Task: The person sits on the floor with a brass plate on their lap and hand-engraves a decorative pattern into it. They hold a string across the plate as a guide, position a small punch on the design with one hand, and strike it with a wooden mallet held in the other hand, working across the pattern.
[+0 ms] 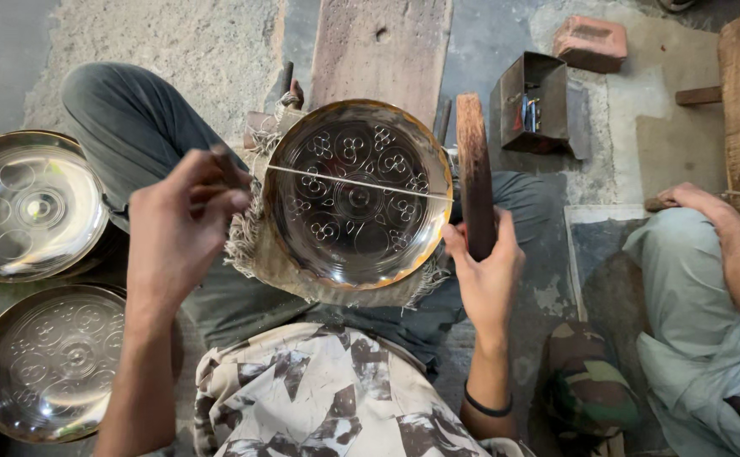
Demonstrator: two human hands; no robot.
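Note:
A round engraved metal plate (357, 199) with circle and clover patterns rests on a frayed cloth (256, 254) over my lap. My left hand (179, 228) is shut on a thin metal tool (230, 169), and a fine wire or rod (345, 180) stretches from there across the plate. My right hand (484, 271) grips a long wooden block (474, 173), held upright beside the plate's right rim.
Two more metal plates (27, 203) (52, 360) lie on the floor at left. A wooden plank (383, 46), an open metal box (535, 101) and a brick (590, 41) sit ahead. Another person's leg (687, 313) and arm are at right.

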